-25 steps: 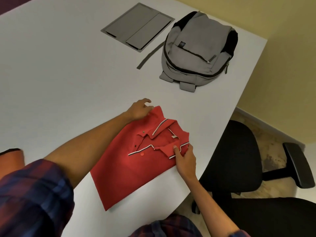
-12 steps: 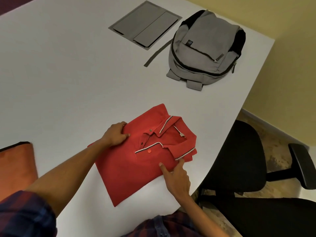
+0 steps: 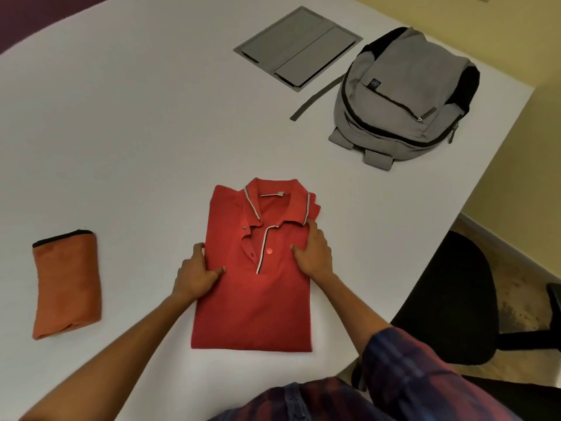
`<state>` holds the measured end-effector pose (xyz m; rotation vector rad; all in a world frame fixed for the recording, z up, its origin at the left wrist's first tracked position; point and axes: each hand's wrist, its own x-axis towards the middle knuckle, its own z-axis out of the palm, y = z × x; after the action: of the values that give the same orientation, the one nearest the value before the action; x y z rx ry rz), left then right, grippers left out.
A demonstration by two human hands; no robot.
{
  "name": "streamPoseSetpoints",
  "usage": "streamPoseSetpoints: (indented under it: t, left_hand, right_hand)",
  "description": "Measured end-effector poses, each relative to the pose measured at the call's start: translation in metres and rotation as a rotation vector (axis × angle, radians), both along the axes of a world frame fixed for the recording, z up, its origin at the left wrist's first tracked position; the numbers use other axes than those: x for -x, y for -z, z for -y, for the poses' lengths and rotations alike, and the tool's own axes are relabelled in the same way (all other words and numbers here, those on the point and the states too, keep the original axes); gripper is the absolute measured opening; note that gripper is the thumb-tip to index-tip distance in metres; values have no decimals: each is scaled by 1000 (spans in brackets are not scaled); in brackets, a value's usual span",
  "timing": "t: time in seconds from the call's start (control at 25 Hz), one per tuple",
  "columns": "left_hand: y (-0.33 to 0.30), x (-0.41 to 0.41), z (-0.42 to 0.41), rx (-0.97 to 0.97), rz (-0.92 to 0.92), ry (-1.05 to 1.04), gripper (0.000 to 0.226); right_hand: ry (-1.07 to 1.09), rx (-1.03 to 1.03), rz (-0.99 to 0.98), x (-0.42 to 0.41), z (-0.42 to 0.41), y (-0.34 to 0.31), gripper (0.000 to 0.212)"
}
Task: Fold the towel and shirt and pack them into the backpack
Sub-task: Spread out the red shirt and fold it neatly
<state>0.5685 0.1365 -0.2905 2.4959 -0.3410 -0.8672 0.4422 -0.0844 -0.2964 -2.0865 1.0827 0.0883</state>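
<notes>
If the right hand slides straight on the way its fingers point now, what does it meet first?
The right hand lies flat on the red polo shirt, fingers pointing up toward the collar. It would likely meet the collar first, well before the grey backpack.

Backpack [image 3: 403, 95] badge (round, blurred) unreadable; no text.
</notes>
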Motion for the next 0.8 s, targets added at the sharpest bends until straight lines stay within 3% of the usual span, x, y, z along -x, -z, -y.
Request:
streamPoseSetpoints:
  t: [0.12, 0.24, 0.32, 0.4, 0.44, 0.52, 0.68, 0.8]
  left_hand:
    - [-1, 32, -12, 70, -45, -96, 80]
    - [2, 54, -17, 46, -43, -67, 84]
    - [1, 54, -18, 4, 64, -75, 86]
    - [-2, 39, -13, 3, 303, -26, 81]
    - [-4, 26, -8, 22, 439, 38, 74]
    - [-10, -4, 8, 71, 599, 252, 65]
    - [-17, -54, 53, -68, 416, 765, 66]
    - [-23, -72, 79, -188, 353, 918, 46]
  right_hand:
    - [-216, 27, 10, -16, 14, 4, 68]
    - [-332, 120, -49, -25, 23, 3, 62]
    - [-276, 349, -4, -27, 12, -2, 45]
    - [-209, 536, 181, -31, -8, -9, 21]
    - [-224, 552, 253, -34, -17, -12, 15]
    - [-330, 472, 229, -43, -32, -16, 21]
    - [-559, 440, -81, -67, -35, -15, 49]
    - [-601, 431, -81, -70, -29, -11, 31]
